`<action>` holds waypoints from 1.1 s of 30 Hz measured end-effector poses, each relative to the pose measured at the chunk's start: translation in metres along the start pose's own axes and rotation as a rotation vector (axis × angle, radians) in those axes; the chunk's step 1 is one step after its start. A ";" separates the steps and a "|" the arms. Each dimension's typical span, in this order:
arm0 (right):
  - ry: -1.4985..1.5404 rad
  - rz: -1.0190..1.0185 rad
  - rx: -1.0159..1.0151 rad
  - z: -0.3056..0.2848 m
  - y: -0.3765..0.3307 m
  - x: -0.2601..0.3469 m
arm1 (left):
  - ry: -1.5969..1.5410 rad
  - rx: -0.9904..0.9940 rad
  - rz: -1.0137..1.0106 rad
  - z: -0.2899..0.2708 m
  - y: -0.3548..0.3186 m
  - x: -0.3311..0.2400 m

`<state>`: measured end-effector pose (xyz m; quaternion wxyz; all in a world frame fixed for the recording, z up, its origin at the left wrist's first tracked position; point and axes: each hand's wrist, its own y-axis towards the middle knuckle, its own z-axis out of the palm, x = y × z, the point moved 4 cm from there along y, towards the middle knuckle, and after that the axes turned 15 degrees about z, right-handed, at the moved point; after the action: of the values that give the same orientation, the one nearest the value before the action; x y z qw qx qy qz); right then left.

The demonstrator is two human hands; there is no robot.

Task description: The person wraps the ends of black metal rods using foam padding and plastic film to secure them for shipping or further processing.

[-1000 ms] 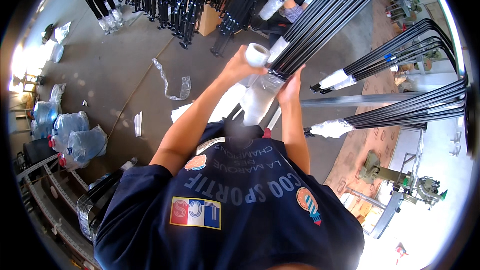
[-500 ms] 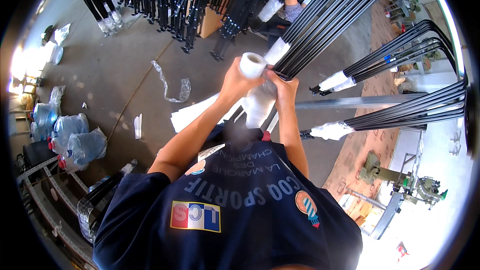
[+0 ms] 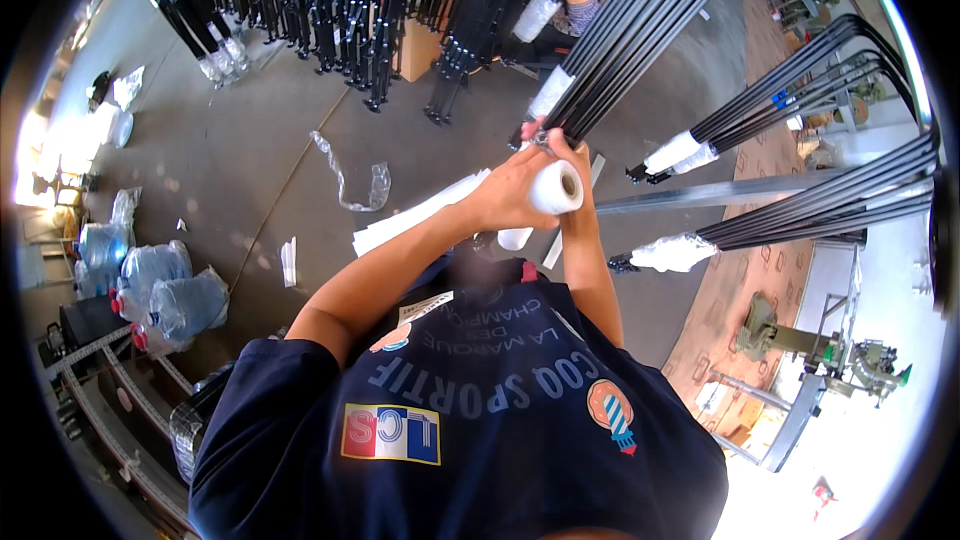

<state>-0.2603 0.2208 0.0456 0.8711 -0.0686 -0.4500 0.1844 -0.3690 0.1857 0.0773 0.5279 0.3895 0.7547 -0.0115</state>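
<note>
My left hand [image 3: 508,192] is closed on a white roll of clear stretch film [image 3: 546,190], whose hollow core faces up and to the right. Beside it, my right hand [image 3: 572,158] grips the lower end of a bundle of long black rods [image 3: 640,35], its fingers partly hidden. The two hands touch or overlap at the bundle's end. A white film wrap [image 3: 551,95] covers the end of neighbouring rods just beyond them. White sheets [image 3: 420,212] lie to the left, behind my left forearm.
Right of me, bent black rods with film-wrapped ends [image 3: 672,252] rest near a metal rail [image 3: 690,195]. Many black rods [image 3: 330,20] hang at the back. A co-worker's arm [image 3: 580,8] shows beyond. Wrapped large bottles [image 3: 185,300] stand left; a film strip [image 3: 345,185] lies on the floor.
The film roll has swung right and nearer to me, tipping to the side, with my left hand crossing toward the right. My right hand stays at the rods' end. The view has shifted slightly.
</note>
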 end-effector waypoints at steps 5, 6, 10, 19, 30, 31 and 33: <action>0.203 -0.170 0.164 -0.015 -0.022 -0.008 | -0.033 -0.036 -0.112 0.010 0.003 0.004; 0.160 -0.202 0.129 -0.018 -0.030 -0.011 | -0.018 -0.089 -0.071 0.013 0.003 0.002; -0.005 -0.251 -0.001 -0.013 -0.061 -0.013 | 0.108 -0.169 0.031 0.030 -0.002 0.004; 0.113 -0.239 -0.196 -0.035 -0.062 -0.025 | 0.088 -0.019 0.183 0.009 0.004 0.028; 0.122 -0.241 -0.238 -0.019 -0.074 -0.010 | -0.857 0.114 -0.158 0.002 0.052 0.062; 0.111 -0.242 -0.304 -0.020 -0.079 -0.010 | -0.880 0.125 -0.153 0.002 0.051 0.062; 0.089 -0.242 -0.435 -0.023 -0.089 -0.011 | -0.924 0.146 -0.144 0.001 0.050 0.062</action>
<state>-0.2244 0.1352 0.0491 0.8705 -0.2079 -0.4454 -0.0255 -0.3464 0.2556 0.0469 0.7775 0.3263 0.4630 -0.2732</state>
